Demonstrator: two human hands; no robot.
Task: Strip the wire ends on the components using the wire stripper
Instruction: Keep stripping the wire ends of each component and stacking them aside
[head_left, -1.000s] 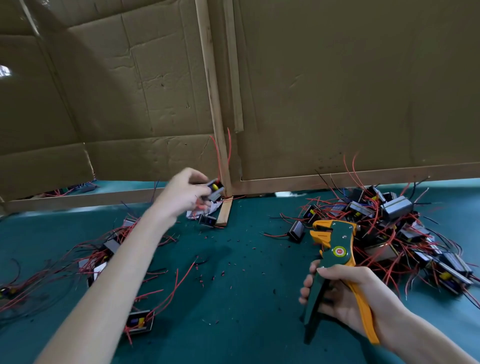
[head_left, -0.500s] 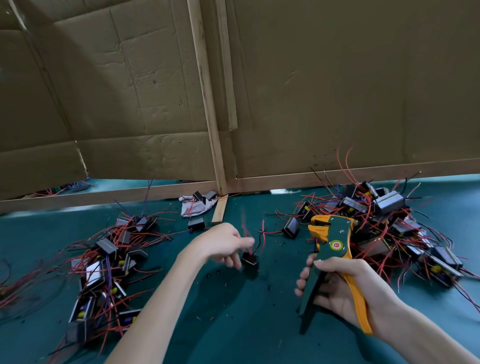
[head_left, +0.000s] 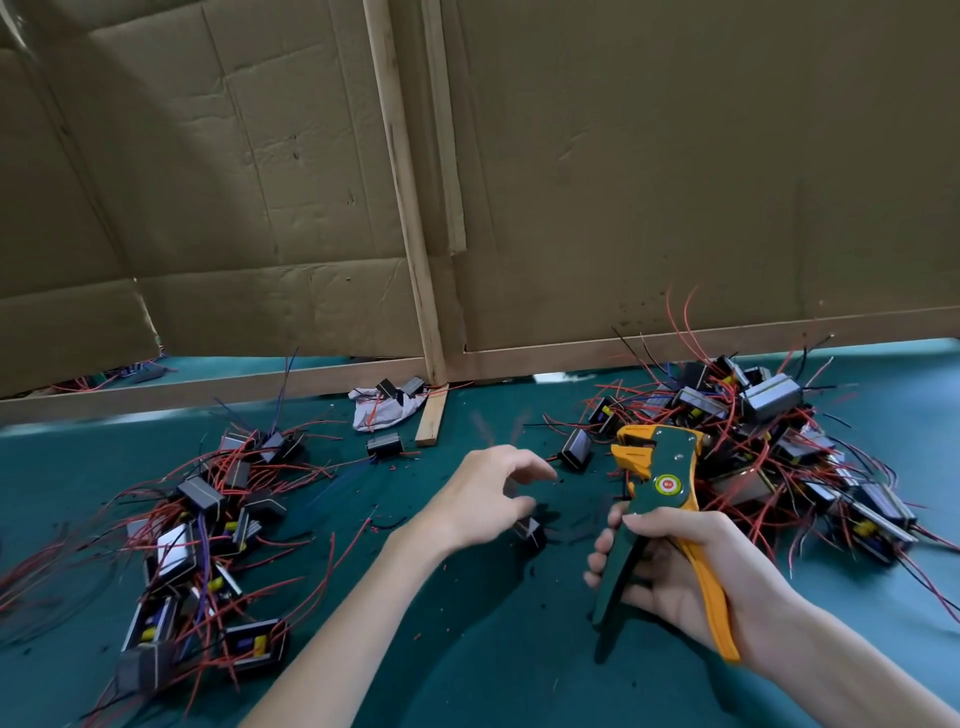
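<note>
Stripper (head_left: 670, 467) in right hand (head_left: 680, 577); left hand (head_left: 475, 501) by component (head_left: 531, 535)

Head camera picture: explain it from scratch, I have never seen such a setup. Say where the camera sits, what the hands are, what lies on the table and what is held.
There is no machine here, only a person's two bare hands. The picture comes from a camera worn on the head, looking forward and down. The right hand holds a green and orange wire stripper, its grip round the handles. The left hand hovers with curved fingers over a small black component; blur hides whether it holds it. On the green table mat lie a left pile and a right pile of such components, trailing thin wires, mostly red. Behind stands a cardboard wall.
</note>
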